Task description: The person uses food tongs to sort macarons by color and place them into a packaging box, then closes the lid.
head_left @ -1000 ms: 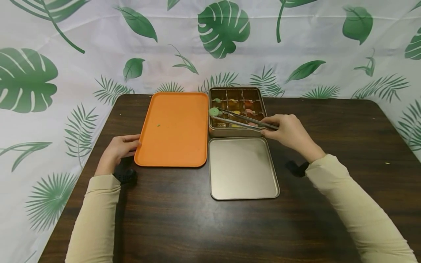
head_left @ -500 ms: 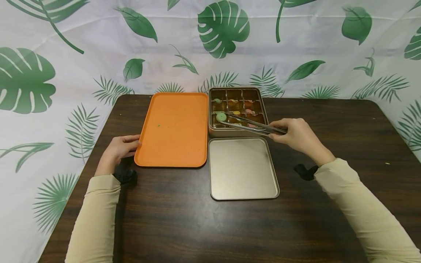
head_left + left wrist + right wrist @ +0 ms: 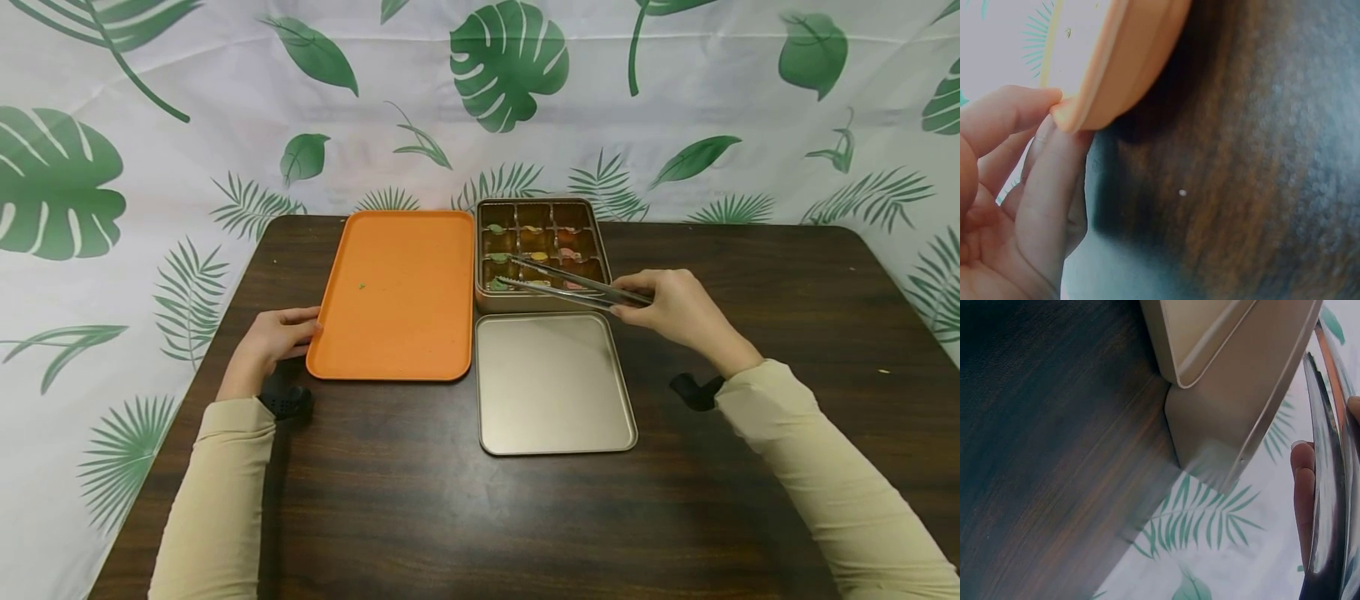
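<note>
My right hand [image 3: 663, 304] holds metal tongs [image 3: 570, 291] over the front of a square tin [image 3: 538, 306]. Inside the tin, a brown divider has several compartments with small coloured pieces in them. The tips of the tongs stand apart, around a round green cookie-like piece [image 3: 498, 284] low in the front left compartment. In the right wrist view, fingers and thumb lie along the tongs [image 3: 1329, 481]. My left hand [image 3: 273, 337] pinches the left rim of an orange tray [image 3: 397, 333], thumb above and fingers beneath, as the left wrist view shows.
A flat metal lid [image 3: 555, 383] lies in front of the tin, right of the tray. Small green crumbs [image 3: 362, 286] lie on the tray. Behind the dark wooden table [image 3: 420, 500] hangs a leaf-printed cloth [image 3: 405, 100].
The tongs carried the green piece right and forward from the tin's left side. Their tips have spread, and the piece now sits lower in the compartment. The left hand stays put.
</note>
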Motion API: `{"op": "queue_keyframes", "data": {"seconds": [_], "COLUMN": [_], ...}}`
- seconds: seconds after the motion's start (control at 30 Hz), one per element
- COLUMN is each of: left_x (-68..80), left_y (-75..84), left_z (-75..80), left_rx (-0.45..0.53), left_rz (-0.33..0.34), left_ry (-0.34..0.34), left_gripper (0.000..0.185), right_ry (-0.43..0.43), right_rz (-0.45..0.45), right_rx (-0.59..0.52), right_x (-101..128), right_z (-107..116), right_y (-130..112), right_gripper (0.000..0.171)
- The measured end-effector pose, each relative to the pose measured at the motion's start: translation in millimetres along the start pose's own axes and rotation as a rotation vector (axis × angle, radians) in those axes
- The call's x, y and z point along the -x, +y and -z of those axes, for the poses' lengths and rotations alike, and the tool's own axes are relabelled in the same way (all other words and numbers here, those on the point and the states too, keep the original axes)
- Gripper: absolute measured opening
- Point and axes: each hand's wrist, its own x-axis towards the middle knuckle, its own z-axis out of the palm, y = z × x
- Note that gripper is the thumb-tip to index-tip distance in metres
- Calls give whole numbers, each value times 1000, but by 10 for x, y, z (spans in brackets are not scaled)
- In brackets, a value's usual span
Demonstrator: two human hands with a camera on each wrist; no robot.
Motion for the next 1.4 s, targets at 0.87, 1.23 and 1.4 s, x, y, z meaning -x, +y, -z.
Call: {"op": "queue_keyframes", "data": {"seconds": [0.87,1.23,1.4], "left_x": [21,22,20], "left_y": [16,9,9], "left_z": [-22,-19,-30], "left_rx": [-4,-2,-18], "left_rz": [14,1,2], "left_ry": [22,15,22], "left_gripper": [51,52,52], "right_ry": [276,338,347], "right_rz": [-76,-198,-286], "right_rx": [-102,-75,-36], "right_x": [122,195,247], "right_z": [-26,25,56], "right_y": [405,769,868], "right_gripper": [41,46,47]}}
